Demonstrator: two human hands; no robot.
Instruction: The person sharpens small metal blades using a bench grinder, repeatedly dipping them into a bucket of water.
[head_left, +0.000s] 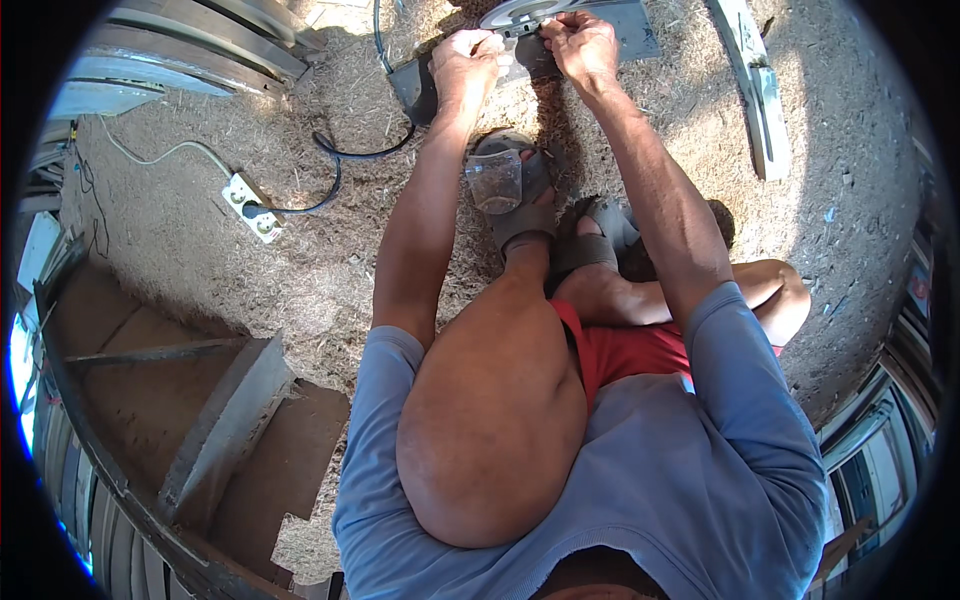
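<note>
At the top of the view a pale round disc [522,13] shows in part, set in a grey metal plate [632,30] with a dark front. My left hand [467,68] is at the near left side of the disc, thumb and fingers pinched. Across from it, my right hand [580,48] is pinched too, its fingertips at the disc's near edge. Between the fingertips sits a small thin piece [518,31], with light and dark parts, held by both hands. Its exact kind is too small to tell. Both forearms reach far forward.
A clear plastic cup [495,182] stands by my sandalled foot. A dark cable [340,154] runs from the machine to a white power strip [250,207]. Boards [190,50] lie at far left, a wooden beam [757,95] at far right. Sawdust [300,260] covers the ground.
</note>
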